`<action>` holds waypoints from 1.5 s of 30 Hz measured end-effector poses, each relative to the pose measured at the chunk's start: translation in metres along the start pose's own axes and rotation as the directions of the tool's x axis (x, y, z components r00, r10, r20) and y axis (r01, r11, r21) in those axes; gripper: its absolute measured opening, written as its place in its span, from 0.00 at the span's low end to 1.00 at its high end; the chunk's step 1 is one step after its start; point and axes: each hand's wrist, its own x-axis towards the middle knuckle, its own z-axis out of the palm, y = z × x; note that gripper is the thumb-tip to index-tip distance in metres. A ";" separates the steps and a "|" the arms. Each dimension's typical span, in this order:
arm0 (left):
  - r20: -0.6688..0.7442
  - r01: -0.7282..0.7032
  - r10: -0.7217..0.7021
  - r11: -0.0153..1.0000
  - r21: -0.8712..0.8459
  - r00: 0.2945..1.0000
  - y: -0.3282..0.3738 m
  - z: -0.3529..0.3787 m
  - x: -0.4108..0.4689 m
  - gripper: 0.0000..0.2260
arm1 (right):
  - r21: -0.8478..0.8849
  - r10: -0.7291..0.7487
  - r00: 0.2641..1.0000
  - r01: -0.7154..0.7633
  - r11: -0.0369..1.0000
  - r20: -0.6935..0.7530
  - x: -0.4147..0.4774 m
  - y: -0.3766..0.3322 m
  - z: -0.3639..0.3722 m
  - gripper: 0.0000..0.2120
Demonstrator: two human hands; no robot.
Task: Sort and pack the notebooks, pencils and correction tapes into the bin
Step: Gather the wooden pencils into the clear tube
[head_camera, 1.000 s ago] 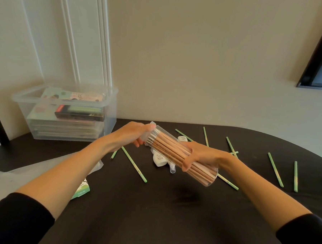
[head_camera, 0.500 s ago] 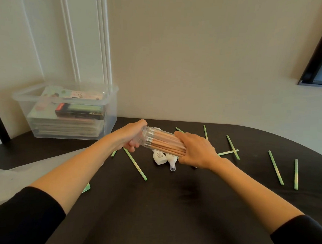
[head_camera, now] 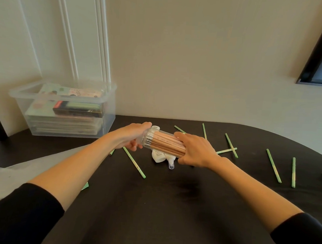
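Left hand [head_camera: 131, 137] and right hand [head_camera: 196, 151] grip one pencil tube [head_camera: 162, 143]; nine loose green pencils [head_camera: 273, 165] lie mostly toward three o'clock.

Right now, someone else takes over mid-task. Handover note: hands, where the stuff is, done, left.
Hands: left hand grips the left end of the clear tube of pencils; right hand grips the other end. The tube is held level above the table.
The bin sits back left, holding stacked notebooks with a dark box on top.
The correction tapes lie on the table under the tube; loose green pencils are scattered around.
Done: notebooks stacked in the bin.
Left: tube, loose pencils and tapes.
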 end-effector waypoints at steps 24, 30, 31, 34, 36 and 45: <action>-0.157 -0.436 0.509 0.831 0.346 0.846 0.009 0.014 0.001 0.15 | 0.637 -0.094 0.918 -0.191 0.747 0.386 -0.003 0.011 -0.014 0.26; -0.239 -0.577 0.644 0.761 0.296 0.727 0.005 0.015 0.002 0.23 | 0.780 -0.267 0.815 -0.316 0.540 0.514 -0.001 0.013 -0.012 0.31; -0.241 -0.603 0.661 0.749 0.276 0.711 0.005 0.015 0.002 0.25 | 0.799 -0.291 0.801 -0.344 0.493 0.524 -0.001 0.013 -0.010 0.31; -0.245 -0.643 0.686 0.727 0.241 0.685 0.005 0.012 0.005 0.24 | 0.828 -0.337 0.773 -0.410 0.382 0.538 0.002 0.014 -0.008 0.31; -0.268 -0.633 0.672 0.740 0.228 0.690 0.003 0.009 0.010 0.18 | 0.832 -0.348 0.762 -0.443 0.334 0.546 0.006 0.013 -0.008 0.32; -0.546 -0.347 0.274 0.938 -0.031 0.791 0.022 -0.022 0.063 0.14 | 0.853 -0.124 0.883 -0.389 0.347 0.453 0.059 -0.004 -0.008 0.40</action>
